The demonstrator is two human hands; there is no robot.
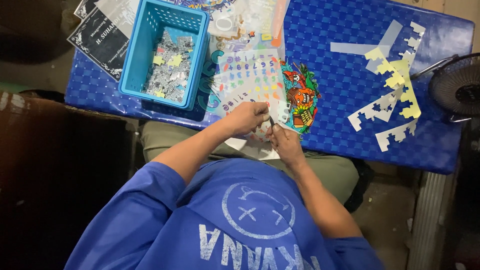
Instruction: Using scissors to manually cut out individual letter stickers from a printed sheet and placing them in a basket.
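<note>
Blue checkered table (350, 75), dark floor around; hands (267, 127) together, pinching small sticker piece (283, 112).

Open blue tabletop (345, 85) between sticker sheets (250, 75) and paper offcuts (392, 95) — basket (165, 50) blocks one side.

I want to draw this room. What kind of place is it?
Probably a small sticker or craft workshop. Colourful sticker sheets cover a blue table, a blue basket holds cut pieces, and peeled backing strips lie beside a fan.
</note>
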